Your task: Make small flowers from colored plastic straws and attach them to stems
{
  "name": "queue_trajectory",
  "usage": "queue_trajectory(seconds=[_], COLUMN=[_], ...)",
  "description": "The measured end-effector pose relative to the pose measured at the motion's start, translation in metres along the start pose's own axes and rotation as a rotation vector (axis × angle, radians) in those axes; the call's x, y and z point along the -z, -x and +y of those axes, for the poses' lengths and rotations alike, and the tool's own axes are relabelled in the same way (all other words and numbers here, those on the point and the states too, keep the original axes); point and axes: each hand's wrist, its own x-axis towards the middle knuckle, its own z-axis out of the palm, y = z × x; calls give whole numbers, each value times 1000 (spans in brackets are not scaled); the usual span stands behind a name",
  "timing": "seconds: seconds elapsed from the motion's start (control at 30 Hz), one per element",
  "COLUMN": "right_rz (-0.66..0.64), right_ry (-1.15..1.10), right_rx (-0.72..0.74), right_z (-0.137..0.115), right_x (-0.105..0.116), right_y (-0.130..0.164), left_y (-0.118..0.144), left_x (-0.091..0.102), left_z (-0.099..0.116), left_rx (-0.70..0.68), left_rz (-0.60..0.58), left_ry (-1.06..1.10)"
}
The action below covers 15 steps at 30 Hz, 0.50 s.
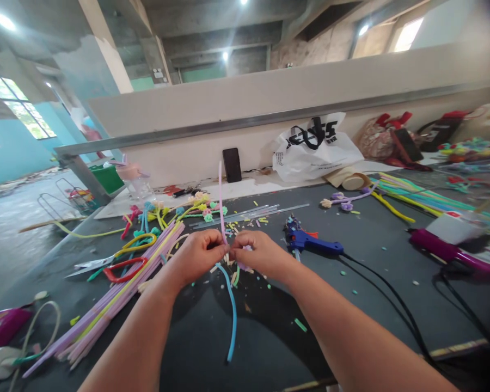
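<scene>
Both hands met over the middle of the tabletop [212, 348], fingertips pinched together on pipe cleaners. The left hand [198, 255] had its grip closed on a pink stem [220, 201] that stood up nearly straight from the pinch, and the right hand [258, 253] had its grip closed at the same spot, with a bit of lilac fuzz showing under its fingers. A blue stem [231, 310] hung down from between the hands and curved toward the person. Holding the joint from both sides, thumbs nearly touching, looked like a way to keep the stems tight where they cross; whether they were actually being twisted could not be told.

Supplies lay within reach rather than in order. A long bundle of lilac and yellow stems [118, 294] ran diagonally on the left, just beside red-handled scissors [118, 268]. Small finished flowers [196, 209] sat behind the hands, near some clear glue sticks [249, 213]. A blue glue gun [310, 242] lay just right of the right hand, its black cord trailing off to the right, seemingly parked close for quick use. A purple tool [449, 250] lay well to the right.

The tabletop was dark grey, littered with coloured snippets. At its back a low white wall carried a leaning phone [232, 164], a white bag [314, 147] and more bags. Beyond it was a bare concrete hall with ceiling lights, turquoise walls and a window on the left.
</scene>
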Motion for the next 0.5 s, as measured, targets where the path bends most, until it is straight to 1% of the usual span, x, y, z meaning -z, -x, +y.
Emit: queue_trajectory(seconds=[0.07, 0.13, 0.2, 0.27, 0.3, 0.33, 0.37, 0.47, 0.5], right_rz=[86, 119, 112, 101, 99, 87, 59, -81, -121], right_ry=[354, 610, 724, 719, 673, 592, 473, -33, -196], right_rx=[206, 380, 477, 487, 454, 387, 286, -78, -164], right_z=[-1, -2, -3, -3, -3, -3, -3, -3, -3], right_x=[-3, -7, -9, -9, -8, -6, -3, 5, 7], right_y=[1, 3, 6, 6, 5, 4, 3, 0, 0], left_y=[-2, -3, -3, -2, -2, -2, -2, -1, -1], left_x=[-3, -5, -6, -7, -6, -6, -5, -4, -3], left_z=[-5, -10, -12, -12, -12, -11, -9, -4, -2], left_rx=[57, 119, 186, 204, 186, 150, 106, -14, -46], left_rz=[-18, -44, -67, -67, -55, -34, -13, 25, 32], left_ry=[14, 28, 51, 72, 79, 82, 86, 116, 120])
